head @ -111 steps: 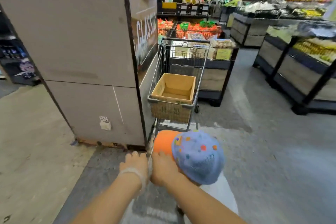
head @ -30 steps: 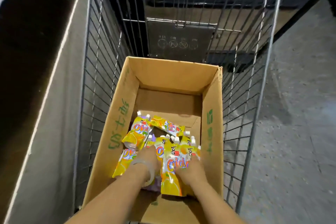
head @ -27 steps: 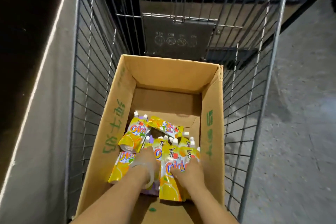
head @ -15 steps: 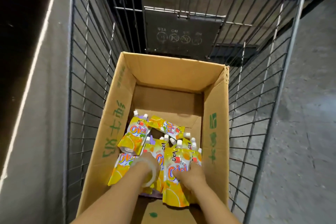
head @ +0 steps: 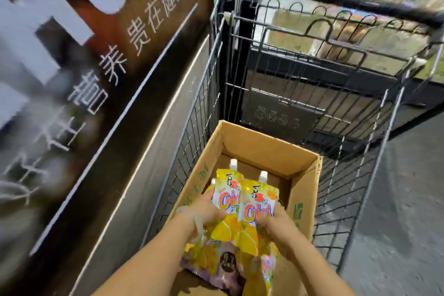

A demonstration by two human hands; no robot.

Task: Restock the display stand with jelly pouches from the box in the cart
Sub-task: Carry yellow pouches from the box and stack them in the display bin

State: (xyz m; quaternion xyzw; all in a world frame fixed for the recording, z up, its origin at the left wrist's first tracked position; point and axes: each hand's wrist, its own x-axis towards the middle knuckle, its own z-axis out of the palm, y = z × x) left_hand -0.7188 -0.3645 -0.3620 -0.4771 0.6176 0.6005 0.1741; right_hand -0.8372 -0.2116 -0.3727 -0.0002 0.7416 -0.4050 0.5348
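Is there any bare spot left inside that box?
Yes: the box floor is bare along its far wall, beyond the pouch caps. The near end is crowded with the pouches gripped by left hand and right hand.

**Q:** What is shown of the person's body?

**A:** Two bare forearms are seen entering from the lower edge, ending in the left hand [head: 208, 211] and the right hand [head: 276, 223]. No sleeves are visible on either arm.

**Q:** Is anything worn?

**A:** A pale, translucent band [head: 196, 220] is worn around the left wrist. Its material cannot be determined. Nothing is seen on the right wrist, and no rings can be made out on the fingers.
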